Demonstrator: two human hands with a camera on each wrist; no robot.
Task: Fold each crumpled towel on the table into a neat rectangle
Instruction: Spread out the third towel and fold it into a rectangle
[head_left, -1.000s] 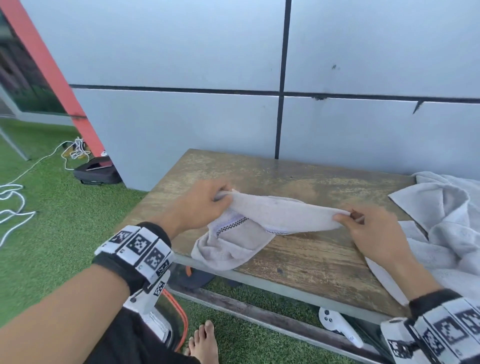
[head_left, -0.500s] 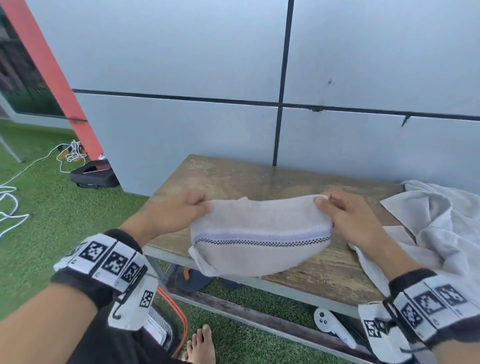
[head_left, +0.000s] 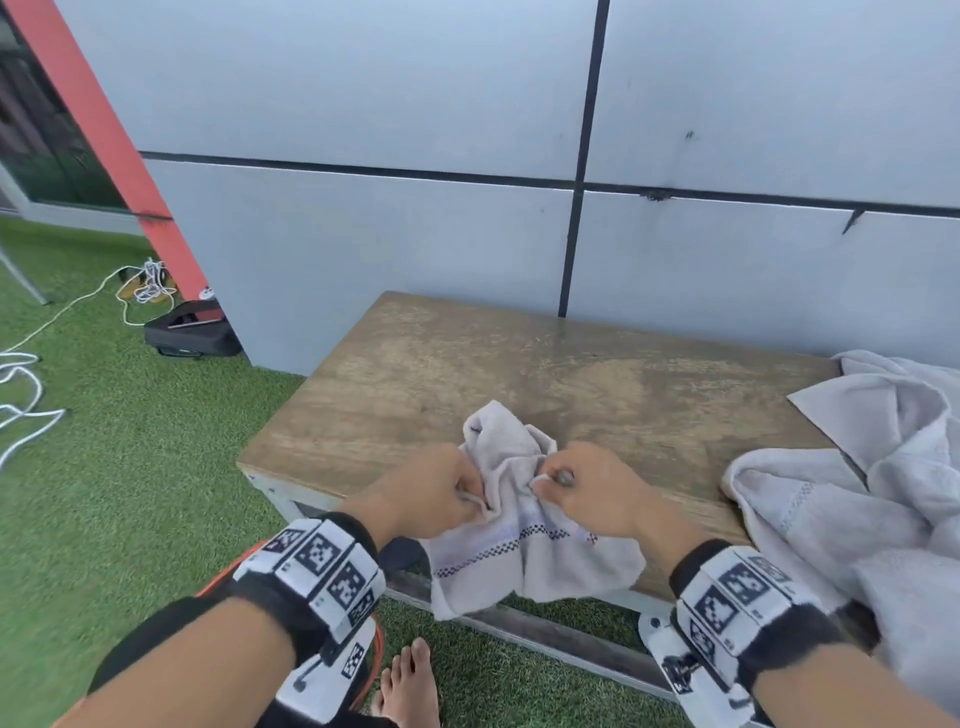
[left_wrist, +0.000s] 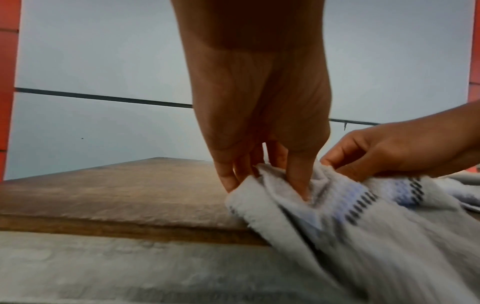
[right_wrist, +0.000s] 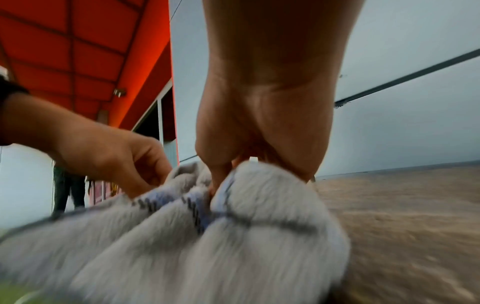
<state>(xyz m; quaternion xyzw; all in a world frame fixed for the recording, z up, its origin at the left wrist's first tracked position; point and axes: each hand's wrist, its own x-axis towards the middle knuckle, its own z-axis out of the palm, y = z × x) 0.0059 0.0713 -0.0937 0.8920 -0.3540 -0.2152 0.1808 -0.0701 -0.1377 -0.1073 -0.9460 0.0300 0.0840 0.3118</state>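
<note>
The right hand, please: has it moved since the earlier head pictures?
Yes. The right hand moved left along the worn wooden table, away from the grey towel pile.

Outdoors, in flat daylight. Pale grey panelled wall (head_left: 415, 104) with dark seams from 10 to 2 o'clock; slanted red column (head_left: 111, 135) at 10; green artificial turf (head_left: 119, 467) at 8; worn brown wooden counter (head_left: 519, 374) centre.

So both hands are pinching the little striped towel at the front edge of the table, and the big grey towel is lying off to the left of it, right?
Not quite: the big grey towel lies to the right of the little striped towel, not the left, as the head view shows. The rest holds: the left hand and right hand both pinch the striped towel at the front edge of the table.
</note>
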